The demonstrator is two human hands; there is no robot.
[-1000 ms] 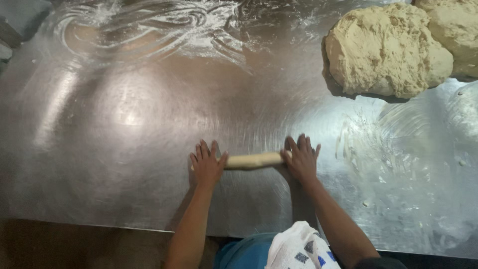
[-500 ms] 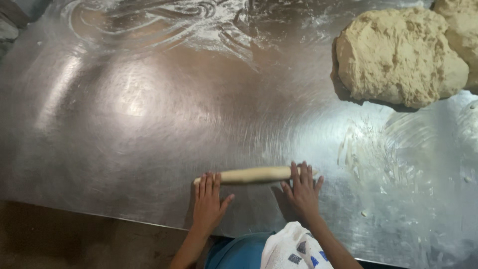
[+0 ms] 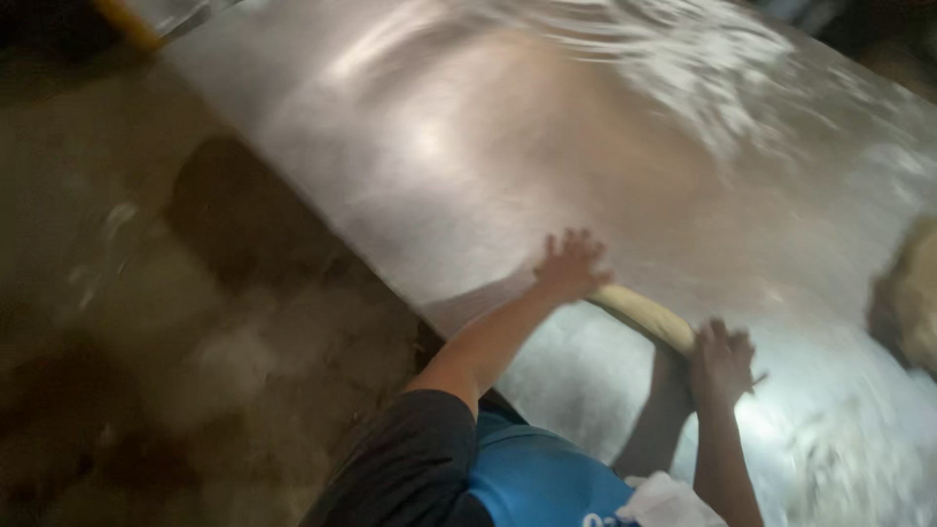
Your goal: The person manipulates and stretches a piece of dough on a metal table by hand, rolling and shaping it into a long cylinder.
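One pale, rope-shaped roll of dough (image 3: 642,314) lies on the flour-dusted steel tabletop (image 3: 468,146), its long axis running from upper left to lower right between the two hands. The left hand (image 3: 571,265) presses flat with fingers spread on its upper-left end, and the right hand (image 3: 720,359) presses likewise on the lower-right end, neither curled around it. One blurred beige dough lump (image 3: 913,303) sits well apart at the right edge.

My view: both forearms bare, hands (image 3: 571,265) uncovered, no gloves, rings or watch that I can make out. Short black sleeve on left upper arm. Blue garment at chest, white cloth below it. Frame blurred.
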